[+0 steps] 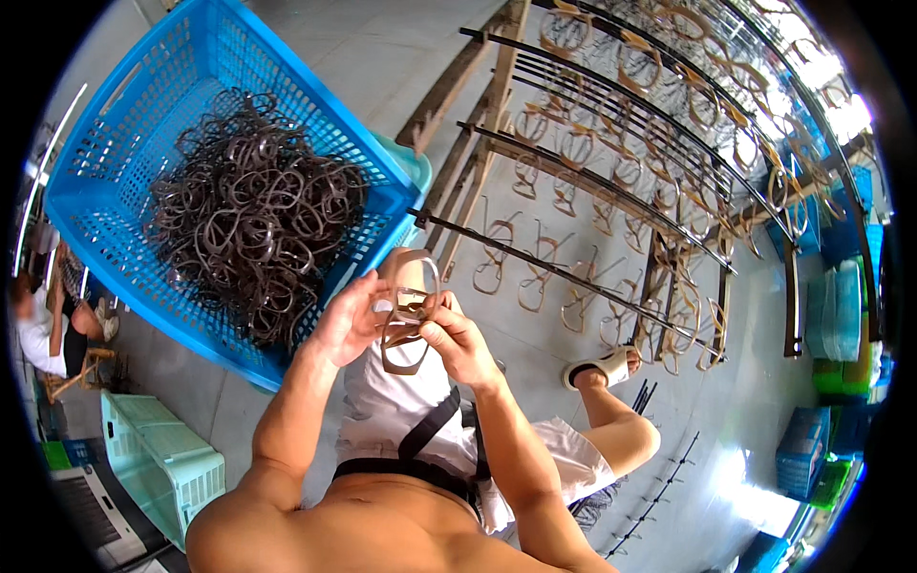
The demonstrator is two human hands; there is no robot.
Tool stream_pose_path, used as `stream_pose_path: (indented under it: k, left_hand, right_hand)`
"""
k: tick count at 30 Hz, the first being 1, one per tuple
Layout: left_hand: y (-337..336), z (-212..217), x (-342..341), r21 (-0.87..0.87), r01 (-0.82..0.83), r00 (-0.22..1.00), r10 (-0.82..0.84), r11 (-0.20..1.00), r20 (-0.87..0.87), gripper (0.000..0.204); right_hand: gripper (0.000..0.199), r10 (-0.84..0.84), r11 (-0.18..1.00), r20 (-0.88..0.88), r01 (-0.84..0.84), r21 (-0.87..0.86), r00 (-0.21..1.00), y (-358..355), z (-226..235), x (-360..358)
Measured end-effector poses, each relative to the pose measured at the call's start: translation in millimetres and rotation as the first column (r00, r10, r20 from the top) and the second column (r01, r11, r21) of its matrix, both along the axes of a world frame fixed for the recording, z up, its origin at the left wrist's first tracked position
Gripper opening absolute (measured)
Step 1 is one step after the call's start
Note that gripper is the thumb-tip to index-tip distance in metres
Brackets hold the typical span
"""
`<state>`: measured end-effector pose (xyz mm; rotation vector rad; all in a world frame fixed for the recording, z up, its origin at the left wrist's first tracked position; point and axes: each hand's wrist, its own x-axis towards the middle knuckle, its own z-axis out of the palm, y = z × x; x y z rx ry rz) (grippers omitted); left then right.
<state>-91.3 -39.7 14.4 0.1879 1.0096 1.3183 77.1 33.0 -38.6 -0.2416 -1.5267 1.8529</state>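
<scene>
Between my hands, in front of my lap, is a brown translucent eyeglass frame (405,368), tilted so that one lens ring stands above the other. My right hand (460,346) pinches it near the middle with thumb and fingers. At its other side, my left hand (346,320) has its fingers curved against the rim; some fingertips are hidden behind the frame. Just beyond my left hand stands a blue perforated plastic basket (105,229), holding a tangled heap of dark brown eyeglass frames (253,205).
At the right, a rack with dark rods (573,277) carries rows of hanging eyeglass frames (495,253). A pale green crate (167,468) lies lower left. Near the left edge a person (48,329) sits. Loose rods (659,492) lie on the floor by my leg; stacked bins (833,315) line the far right.
</scene>
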Motion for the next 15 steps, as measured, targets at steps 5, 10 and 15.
stream_pose_path:
  k: [5, 10, 15]
  left_hand:
    - [6.6, -38.3, 16.6, -0.164, 0.293, 0.939, -0.252, 0.942, 0.233, 0.034]
    - [19.9, -25.5, 77.0, -0.063, 0.318, 0.944, -0.310, 0.946, 0.112, 0.038]
    - [34.6, -3.4, 111.7, 0.003, 0.465, 0.882, -0.464, 0.885, 0.085, 0.034]
  right_hand:
    - [0.012, 0.050, 0.964, 0.078, -0.069, 0.257, 0.996, 6.3, 18.2, 33.1]
    - [0.015, -0.250, 0.794, 0.450, -0.084, 0.602, 0.857, -6.3, 40.8, 68.9]
    - [0.018, -0.154, 0.697, 0.305, -0.116, 0.708, 0.940, -10.8, 54.9, 98.3]
